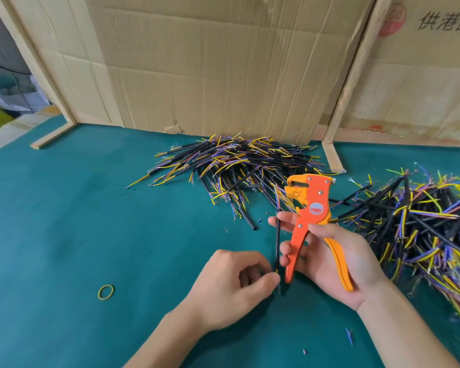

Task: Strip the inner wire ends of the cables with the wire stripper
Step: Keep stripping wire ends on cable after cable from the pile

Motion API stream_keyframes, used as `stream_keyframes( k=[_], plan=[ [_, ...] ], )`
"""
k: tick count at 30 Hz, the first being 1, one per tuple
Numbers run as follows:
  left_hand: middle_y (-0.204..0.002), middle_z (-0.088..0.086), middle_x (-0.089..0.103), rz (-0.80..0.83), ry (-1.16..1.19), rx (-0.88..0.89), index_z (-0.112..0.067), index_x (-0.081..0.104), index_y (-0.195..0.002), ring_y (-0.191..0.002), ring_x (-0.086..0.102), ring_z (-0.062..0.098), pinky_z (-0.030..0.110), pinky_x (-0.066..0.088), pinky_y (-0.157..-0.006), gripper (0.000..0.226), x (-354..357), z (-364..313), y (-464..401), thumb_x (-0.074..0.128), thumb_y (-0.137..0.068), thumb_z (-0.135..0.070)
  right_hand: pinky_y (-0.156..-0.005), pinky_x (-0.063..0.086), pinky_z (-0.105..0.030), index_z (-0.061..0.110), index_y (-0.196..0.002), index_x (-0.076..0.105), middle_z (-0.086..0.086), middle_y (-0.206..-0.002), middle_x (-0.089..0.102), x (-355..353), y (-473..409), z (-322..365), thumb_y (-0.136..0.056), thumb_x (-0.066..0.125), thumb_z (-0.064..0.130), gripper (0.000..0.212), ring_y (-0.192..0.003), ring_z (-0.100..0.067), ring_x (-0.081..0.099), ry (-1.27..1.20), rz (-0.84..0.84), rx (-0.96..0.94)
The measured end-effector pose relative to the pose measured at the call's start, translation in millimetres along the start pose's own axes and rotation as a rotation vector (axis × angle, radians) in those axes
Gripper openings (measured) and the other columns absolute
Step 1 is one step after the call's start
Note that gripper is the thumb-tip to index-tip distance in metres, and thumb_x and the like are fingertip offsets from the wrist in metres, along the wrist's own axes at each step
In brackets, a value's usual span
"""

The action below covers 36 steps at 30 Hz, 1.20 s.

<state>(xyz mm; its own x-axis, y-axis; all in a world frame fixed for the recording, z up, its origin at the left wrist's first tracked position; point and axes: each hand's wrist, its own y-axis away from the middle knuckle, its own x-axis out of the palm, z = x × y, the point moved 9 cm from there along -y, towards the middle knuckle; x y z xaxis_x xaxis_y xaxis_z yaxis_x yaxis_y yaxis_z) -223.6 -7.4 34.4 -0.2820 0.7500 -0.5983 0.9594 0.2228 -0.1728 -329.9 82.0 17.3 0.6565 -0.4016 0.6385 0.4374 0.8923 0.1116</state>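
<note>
My right hand [332, 261] grips the orange and yellow wire stripper [310, 216], jaws pointing up and away from me. One black cable [277, 237] stands nearly upright just left of the stripper. The index fingertip of my right hand touches its upper part. My left hand [237, 282] pinches the cable's lower end, where thin yellow inner wires show between thumb and fingers. The cable is not in the stripper's jaws.
A heap of black cables [239, 166] with yellow, blue and purple wire ends lies behind my hands, and a second heap [422, 221] lies at the right. A yellow rubber band [106, 292] and small insulation scraps [349, 335] lie on the green mat. Cardboard walls [223, 62] stand behind.
</note>
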Motion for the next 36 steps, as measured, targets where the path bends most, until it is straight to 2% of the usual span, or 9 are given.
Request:
stream_keyframes(
  k=[3,6,11,15,19,22,27,32,36],
  plan=[
    [-0.06,-0.013,0.058,0.068,0.017,-0.038,-0.026,0.069,-0.081,-0.052,0.046,0.006,0.017,0.036,-0.056,0.014,4,3,-1,0.065,-0.084,-0.039,-0.077,0.056,-0.045,-0.004,-0.132,0.061,-0.025,-0.14,0.057,-1,-2,0,-0.069,0.083,0.027,0.074,-0.081,-0.03,0.061,-0.016,0.016,0.0],
    [-0.065,-0.014,0.058,0.034,-0.087,-0.053,-0.028,0.065,-0.084,-0.058,0.049,0.008,0.023,0.041,-0.059,0.011,8,5,0,0.062,-0.082,-0.039,-0.077,0.056,-0.046,-0.003,-0.131,0.062,-0.024,-0.14,0.057,-5,-4,1,-0.07,0.082,0.027,0.07,-0.082,-0.031,0.061,-0.053,0.014,-0.012],
    [-0.072,-0.014,0.059,-0.23,-0.095,-0.031,-0.025,0.066,-0.08,-0.067,0.055,0.011,0.014,0.037,-0.06,0.008,-10,5,1,0.069,-0.087,-0.027,-0.079,0.057,-0.043,-0.001,-0.13,0.063,-0.02,-0.138,0.059,-12,-3,14,-0.069,0.083,0.027,0.07,-0.084,-0.029,0.062,-0.09,-0.011,-0.094],
    [-0.07,-0.012,0.065,-0.386,-0.063,-0.096,-0.026,0.071,-0.078,-0.066,0.061,0.009,0.014,0.043,-0.059,0.012,-29,20,1,0.074,-0.088,-0.02,-0.084,0.056,-0.041,-0.001,-0.134,0.061,-0.018,-0.136,0.059,-19,2,33,-0.071,0.081,0.026,0.071,-0.089,-0.029,0.063,-0.136,-0.015,-0.174],
    [-0.066,-0.006,0.07,-0.426,0.196,-0.229,-0.029,0.073,-0.08,-0.066,0.071,0.015,0.027,0.055,-0.054,0.013,-36,40,0,0.071,-0.088,-0.018,-0.083,0.057,-0.041,-0.001,-0.131,0.063,-0.018,-0.133,0.061,-31,3,40,-0.07,0.08,0.025,0.069,-0.089,-0.029,0.065,-0.117,-0.085,-0.212],
    [-0.072,0.005,0.073,-0.525,0.469,-0.317,-0.024,0.077,-0.079,-0.069,0.074,0.022,0.026,0.052,-0.047,0.021,-47,54,2,0.071,-0.09,-0.007,-0.082,0.057,-0.041,-0.003,-0.137,0.057,-0.018,-0.132,0.061,-33,3,39,-0.076,0.07,0.024,0.067,-0.091,-0.031,0.066,-0.078,-0.124,-0.221],
    [-0.081,0.006,0.074,-0.714,0.663,-0.343,-0.016,0.071,-0.08,-0.075,0.076,0.023,0.024,0.051,-0.048,0.017,-70,66,7,0.067,-0.094,-0.008,-0.078,0.059,-0.042,-0.003,-0.133,0.061,-0.019,-0.125,0.062,-23,1,29,-0.08,0.063,0.021,0.058,-0.087,-0.032,0.067,0.033,-0.143,-0.19],
    [-0.08,0.007,0.072,-0.805,1.024,-0.337,-0.008,0.06,-0.086,-0.072,0.073,0.016,0.021,0.053,-0.053,0.014,-92,80,11,0.058,-0.1,-0.006,-0.075,0.058,-0.046,-0.005,-0.13,0.062,-0.027,-0.122,0.062,11,5,2,-0.068,0.085,0.029,0.074,-0.086,-0.036,0.066,0.155,0.029,0.021],
    [-0.081,0.012,0.068,-0.892,1.216,-0.302,-0.004,0.057,-0.091,-0.07,0.071,0.015,0.018,0.055,-0.06,0.009,-112,92,18,0.057,-0.1,-0.003,-0.077,0.055,-0.047,-0.006,-0.136,0.056,-0.031,-0.107,0.066,46,9,-29,-0.074,0.083,0.028,0.076,-0.082,-0.043,0.063,0.168,0.171,0.2]
  ],
)
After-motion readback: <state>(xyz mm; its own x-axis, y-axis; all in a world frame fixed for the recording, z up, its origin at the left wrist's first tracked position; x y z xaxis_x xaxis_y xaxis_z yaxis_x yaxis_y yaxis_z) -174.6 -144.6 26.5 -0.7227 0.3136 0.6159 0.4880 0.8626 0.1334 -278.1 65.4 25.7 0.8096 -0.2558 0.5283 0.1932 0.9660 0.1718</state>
